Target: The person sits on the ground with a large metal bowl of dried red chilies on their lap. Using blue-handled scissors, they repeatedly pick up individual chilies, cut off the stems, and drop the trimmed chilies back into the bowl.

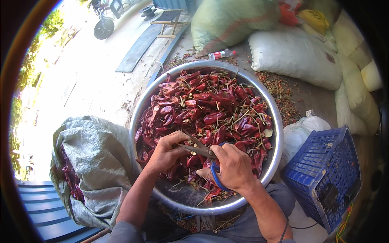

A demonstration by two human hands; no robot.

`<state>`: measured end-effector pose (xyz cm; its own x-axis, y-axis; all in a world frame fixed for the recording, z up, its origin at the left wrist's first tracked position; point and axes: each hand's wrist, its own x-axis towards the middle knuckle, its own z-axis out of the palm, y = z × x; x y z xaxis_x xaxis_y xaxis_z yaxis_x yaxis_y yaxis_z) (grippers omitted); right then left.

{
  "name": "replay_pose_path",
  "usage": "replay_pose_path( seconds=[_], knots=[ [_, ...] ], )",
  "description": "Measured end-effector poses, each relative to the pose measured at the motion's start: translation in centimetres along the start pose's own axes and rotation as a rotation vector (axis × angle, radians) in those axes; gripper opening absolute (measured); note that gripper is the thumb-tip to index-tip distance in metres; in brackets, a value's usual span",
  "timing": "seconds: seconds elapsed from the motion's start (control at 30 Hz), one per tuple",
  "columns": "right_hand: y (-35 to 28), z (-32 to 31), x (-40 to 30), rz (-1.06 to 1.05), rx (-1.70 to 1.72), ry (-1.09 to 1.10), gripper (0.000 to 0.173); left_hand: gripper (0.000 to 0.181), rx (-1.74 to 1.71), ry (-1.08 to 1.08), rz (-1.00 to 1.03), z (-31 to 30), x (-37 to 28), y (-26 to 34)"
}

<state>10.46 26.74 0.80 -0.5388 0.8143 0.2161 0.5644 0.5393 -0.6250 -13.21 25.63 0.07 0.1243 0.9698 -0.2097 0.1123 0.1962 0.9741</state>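
A wide round metal basin [277,145] full of dried red chili peppers [214,117] and thin stems lies before me. My right hand [232,167] grips blue-handled scissors [200,150] over the peppers, their blades parted and pointing left. My left hand [170,152] is at the blade tips, its fingers bent and close together; whether something small is between them cannot be told. Several loose stems [243,118] lie on the right part of the heap. At the basin's near side some dark bottom shows.
An open woven sack [97,155] of peppers stands left. At right are a blue plastic crate [307,164] and a white bag [304,130]. Beyond lie full sacks [294,54], a plastic bottle [222,55], a folding stool [168,21] and scattered stems and bits [279,97].
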Motion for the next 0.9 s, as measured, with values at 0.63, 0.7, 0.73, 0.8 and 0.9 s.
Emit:
replay_pose_path(
  seconds=[0.63, 0.7, 0.73, 0.8, 0.9],
  knots=[
    [-0.3, 0.1, -0.2, 0.032, -0.042, -0.036, 0.055, 0.024, -0.109, 0.048, -0.163, -0.2, -0.1, 0.2],
    [-0.2, 0.2, -0.3, 0.025, -0.053, -0.028, 0.053, 0.025, -0.106, 0.055, -0.143, -0.2, -0.1, 0.0],
    [-0.3, 0.2, -0.3, 0.034, -0.054, -0.038, 0.053, 0.025, -0.088, 0.056, -0.147, -0.3, -0.1, 0.1],
    [-0.5, 0.1, -0.3, 0.05, -0.055, -0.056, 0.052, 0.026, -0.086, 0.063, -0.151, -0.3, -0.1, 0.3],
    [-0.6, 0.1, -0.2, 0.032, -0.05, -0.048, 0.051, 0.026, -0.131, 0.071, -0.151, -0.2, -0.1, 0.4]
  ],
)
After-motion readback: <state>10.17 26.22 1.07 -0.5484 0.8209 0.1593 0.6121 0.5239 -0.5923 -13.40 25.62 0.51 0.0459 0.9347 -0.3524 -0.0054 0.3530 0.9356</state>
